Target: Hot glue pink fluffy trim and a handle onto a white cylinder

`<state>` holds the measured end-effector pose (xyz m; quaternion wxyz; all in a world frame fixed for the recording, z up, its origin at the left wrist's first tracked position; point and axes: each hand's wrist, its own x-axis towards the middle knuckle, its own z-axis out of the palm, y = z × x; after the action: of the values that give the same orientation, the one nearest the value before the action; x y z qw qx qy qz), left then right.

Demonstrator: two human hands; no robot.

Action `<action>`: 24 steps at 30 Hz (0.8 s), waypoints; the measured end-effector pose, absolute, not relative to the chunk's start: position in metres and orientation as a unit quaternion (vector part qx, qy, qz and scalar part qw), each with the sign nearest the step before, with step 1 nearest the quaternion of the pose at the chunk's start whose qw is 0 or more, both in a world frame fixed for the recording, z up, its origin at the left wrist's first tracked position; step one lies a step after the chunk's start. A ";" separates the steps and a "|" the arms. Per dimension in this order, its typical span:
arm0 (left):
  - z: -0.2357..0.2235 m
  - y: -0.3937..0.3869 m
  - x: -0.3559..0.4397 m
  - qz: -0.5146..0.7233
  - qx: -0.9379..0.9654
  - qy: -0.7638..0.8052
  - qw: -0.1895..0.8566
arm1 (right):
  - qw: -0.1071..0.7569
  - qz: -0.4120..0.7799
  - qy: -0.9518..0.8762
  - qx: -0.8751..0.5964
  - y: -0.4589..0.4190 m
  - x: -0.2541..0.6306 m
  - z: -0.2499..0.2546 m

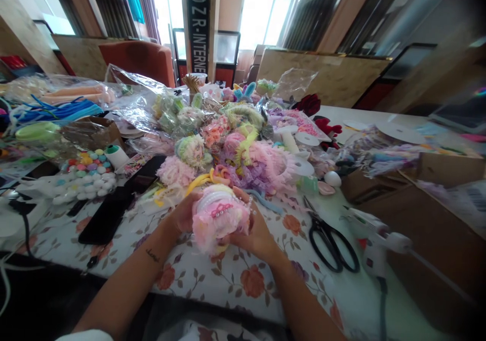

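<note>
Between my two hands, just above the flowered tablecloth (pixel 250 283), is a fluffy pink ball-shaped craft piece (pixel 218 217) trimmed with lace, white pearl strands and a small dark-pink ornament. My left hand (pixel 186 213) grips its left side, with the fingertips hidden behind it. From the right, my right hand (pixel 252 232) is closed round it, the thumb near its lower edge. A few pearls stick out by the right fingers. Right behind it lie yellow strips (pixel 203 180) and a heap of pastel yarn and lace trim (pixel 261 166).
Black-handled scissors (pixel 330 242) and a white glue gun (pixel 375 245) lie at the right, beside a cardboard box (pixel 421 229). On the left are a black phone (pixel 104 219), white pompoms (pixel 85 186) and a thread spool (pixel 116 157). Clear plastic bags (pixel 138 103) lie further back.
</note>
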<state>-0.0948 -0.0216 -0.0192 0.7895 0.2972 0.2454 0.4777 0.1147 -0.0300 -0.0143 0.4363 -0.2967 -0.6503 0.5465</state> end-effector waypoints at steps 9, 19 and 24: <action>-0.026 -0.016 -0.087 0.576 0.235 0.277 0.732 | 0.488 0.542 -0.608 -0.314 -0.021 0.108 -0.022; -0.022 -0.019 -0.076 0.646 0.294 0.323 0.626 | 0.512 0.404 -0.665 -0.365 -0.028 0.105 -0.029; -0.024 -0.020 -0.073 0.656 0.355 0.334 0.576 | 0.481 0.326 -0.710 -0.398 -0.032 0.100 -0.029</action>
<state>-0.0735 -0.0205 -0.0239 0.5760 0.3552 0.3344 0.6560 0.0996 -0.0325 -0.0293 0.4814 -0.3978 -0.7097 0.3261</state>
